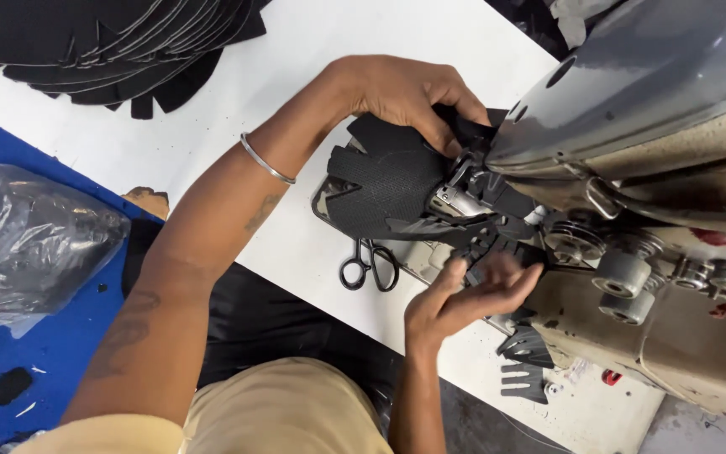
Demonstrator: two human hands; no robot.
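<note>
Mesh shoe-upper piece (384, 187): black, lying at the sewing machine (632, 109) needle area, on the white surface (296, 50).
Left hand (405, 92): I see fingers curled over the piece's far edge, pinching it beside the presser foot (457, 198).
Right hand (464, 294): palm up, fingers half open, tips touching black strips (497, 244) under the machine head; firm grasp not clear to me.
Scissors (370, 265): black, flat on surface, just beside the piece.
Stack of cut black pieces (119, 46): far corner, well apart.
Plastic bag (23, 235): on blue area.
</note>
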